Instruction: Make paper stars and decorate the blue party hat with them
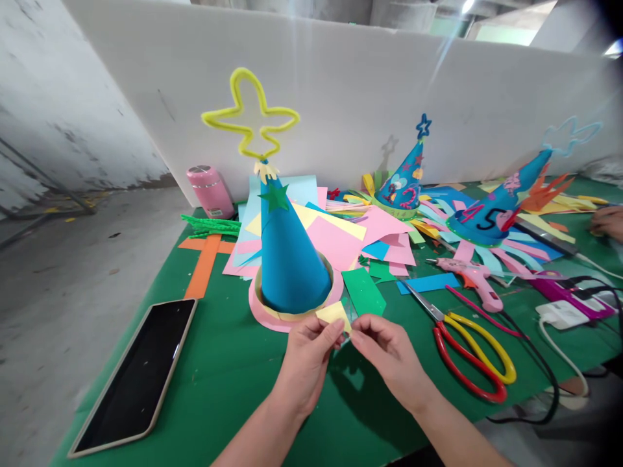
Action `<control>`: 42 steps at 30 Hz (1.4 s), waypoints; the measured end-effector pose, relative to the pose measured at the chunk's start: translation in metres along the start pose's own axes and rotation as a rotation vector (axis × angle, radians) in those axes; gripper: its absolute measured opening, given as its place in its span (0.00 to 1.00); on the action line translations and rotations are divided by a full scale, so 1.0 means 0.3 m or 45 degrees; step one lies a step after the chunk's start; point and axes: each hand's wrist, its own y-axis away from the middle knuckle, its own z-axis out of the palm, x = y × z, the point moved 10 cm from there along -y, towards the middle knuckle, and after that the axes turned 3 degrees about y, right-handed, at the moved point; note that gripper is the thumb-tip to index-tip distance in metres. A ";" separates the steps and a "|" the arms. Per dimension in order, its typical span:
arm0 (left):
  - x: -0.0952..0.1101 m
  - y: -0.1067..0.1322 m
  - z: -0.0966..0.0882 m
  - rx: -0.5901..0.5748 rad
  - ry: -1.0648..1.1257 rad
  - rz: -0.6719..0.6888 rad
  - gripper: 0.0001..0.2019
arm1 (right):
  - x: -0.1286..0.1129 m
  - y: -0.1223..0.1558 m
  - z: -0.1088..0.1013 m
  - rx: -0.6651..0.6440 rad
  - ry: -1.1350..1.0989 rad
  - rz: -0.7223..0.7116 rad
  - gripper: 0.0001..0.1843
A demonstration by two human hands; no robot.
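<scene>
A small piece of pale yellow paper (pixel 333 312) is pinched between the thumb and fingers of my left hand (pixel 307 357). My right hand (pixel 387 347) is closed at the paper's right corner, its fingertips pressed together there. Just behind both hands stands a blue paper cone hat (pixel 292 259) with a pink brim (pixel 257 310), a green star (pixel 277 196) and a yellow pipe-cleaner star (pixel 237 117) on top. To the right of the hat lies a green paper piece (pixel 364 292). Scissors (pixel 440 316) with red and yellow handles rest right of my right hand.
A phone (pixel 139 376) lies at left, near green pipe cleaners (pixel 211 226) and a pink bottle (pixel 210 192). Two decorated hats (pixel 403 178) stand at back right. A pink glue gun (pixel 479 282) and a power strip (pixel 579 298) with cables sit at right. Another person's hand (pixel 607 222) shows at the edge.
</scene>
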 end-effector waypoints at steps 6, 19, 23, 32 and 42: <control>-0.003 -0.003 0.004 -0.021 -0.012 0.040 0.05 | 0.030 -0.001 0.009 0.085 -0.024 0.026 0.13; -0.046 0.008 0.042 -0.190 -0.258 -0.023 0.08 | 0.021 0.026 -0.045 -0.091 0.005 0.058 0.10; -0.065 -0.001 0.048 -0.235 -0.321 -0.047 0.08 | 0.019 -0.033 -0.015 -0.214 0.112 0.028 0.11; -0.014 -0.029 0.005 -0.098 -0.379 0.134 0.09 | 0.049 -0.106 -0.020 -0.215 0.216 -0.094 0.15; -0.050 -0.033 0.046 -0.172 -0.253 -0.042 0.09 | 0.027 -0.075 -0.041 -0.209 0.096 -0.104 0.09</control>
